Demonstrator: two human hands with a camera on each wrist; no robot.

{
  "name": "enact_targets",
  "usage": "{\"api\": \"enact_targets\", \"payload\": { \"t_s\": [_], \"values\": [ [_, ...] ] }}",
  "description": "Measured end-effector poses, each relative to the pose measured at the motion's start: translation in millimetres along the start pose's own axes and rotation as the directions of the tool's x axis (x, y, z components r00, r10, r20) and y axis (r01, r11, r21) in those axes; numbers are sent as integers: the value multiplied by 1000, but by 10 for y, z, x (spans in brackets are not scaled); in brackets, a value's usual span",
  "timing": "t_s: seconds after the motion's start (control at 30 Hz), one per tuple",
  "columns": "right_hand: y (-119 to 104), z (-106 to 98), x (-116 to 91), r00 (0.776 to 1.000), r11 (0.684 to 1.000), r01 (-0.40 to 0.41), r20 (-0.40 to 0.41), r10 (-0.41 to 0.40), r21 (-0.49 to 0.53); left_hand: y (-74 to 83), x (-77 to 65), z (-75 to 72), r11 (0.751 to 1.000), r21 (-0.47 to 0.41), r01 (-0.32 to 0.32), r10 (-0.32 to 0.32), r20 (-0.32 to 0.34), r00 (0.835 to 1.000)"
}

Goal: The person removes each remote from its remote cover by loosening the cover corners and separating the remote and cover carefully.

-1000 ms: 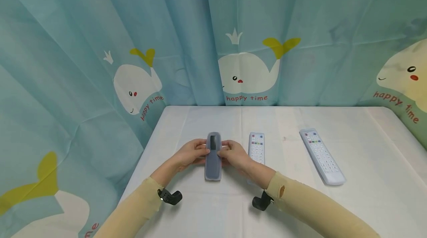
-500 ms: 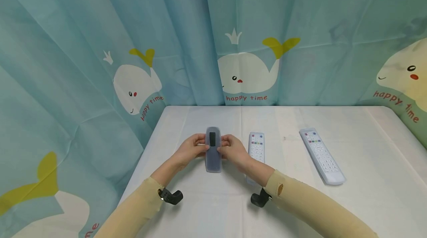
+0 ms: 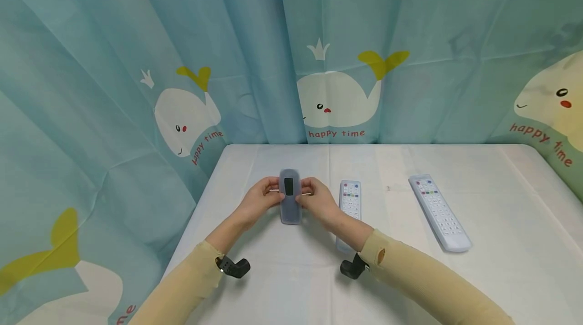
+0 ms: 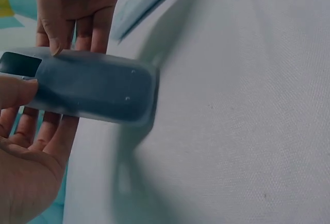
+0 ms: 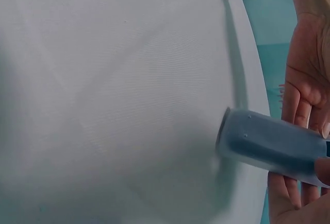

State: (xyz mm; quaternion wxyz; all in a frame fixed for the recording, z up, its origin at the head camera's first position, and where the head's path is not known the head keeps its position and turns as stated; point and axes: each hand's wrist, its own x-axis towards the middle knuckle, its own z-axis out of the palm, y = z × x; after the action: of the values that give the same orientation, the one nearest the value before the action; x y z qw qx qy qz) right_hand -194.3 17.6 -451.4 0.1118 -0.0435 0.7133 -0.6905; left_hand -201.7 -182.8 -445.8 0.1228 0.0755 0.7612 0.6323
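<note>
A grey-blue remote control (image 3: 290, 208) with a dark display window sits in a cloudy translucent cover. My left hand (image 3: 256, 202) grips its left edge, thumb on the front and fingers behind. On the opposite edge my right hand (image 3: 321, 204) holds it the same way. In the left wrist view the remote (image 4: 93, 87) is raised off the white cloth, its shadow falling below. The right wrist view shows the remote's lower end (image 5: 268, 141) between both hands. A white remote (image 3: 350, 198) lies beside my right hand, partly hidden by the forearm.
Farther right, another white remote (image 3: 441, 213) in a clear cover lies slanted on the white-covered table (image 3: 501, 203). A blue-green curtain (image 3: 255, 51) with whale prints hangs behind and to the left of the table.
Both hands have moved the grey remote up and away from me, and its face has tilted. The grip stays the same. Both white remotes stay put.
</note>
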Motion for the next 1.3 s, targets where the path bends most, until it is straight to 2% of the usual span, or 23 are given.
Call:
{"api": "enact_targets", "payload": {
  "t_s": [0.33, 0.73, 0.87, 1.03, 1.3],
  "values": [
    [-19, 3, 22, 1000, 997, 19, -15, -20, -74, -9, 8, -1, 1000, 0, -21, 21, -22, 1000],
    [-115, -27, 14, 994, 980, 104, -28, -110, -168, 68, 37, -15, 998, -3, -57, 56, -41, 998],
    [-152, -44, 49, 981, 966, 175, -55, -188, -193, 82, 52, -1, 998, -7, -60, 60, -44, 997],
    [-188, -53, 60, 952, 930, 278, -56, -300, -242, 94, 57, 15, 998, -8, -69, 68, -47, 997],
    [-196, -59, 64, 930, 883, 320, -65, -362, -343, 94, 59, 37, 996, 2, -91, 91, -43, 995]
  ]
}}
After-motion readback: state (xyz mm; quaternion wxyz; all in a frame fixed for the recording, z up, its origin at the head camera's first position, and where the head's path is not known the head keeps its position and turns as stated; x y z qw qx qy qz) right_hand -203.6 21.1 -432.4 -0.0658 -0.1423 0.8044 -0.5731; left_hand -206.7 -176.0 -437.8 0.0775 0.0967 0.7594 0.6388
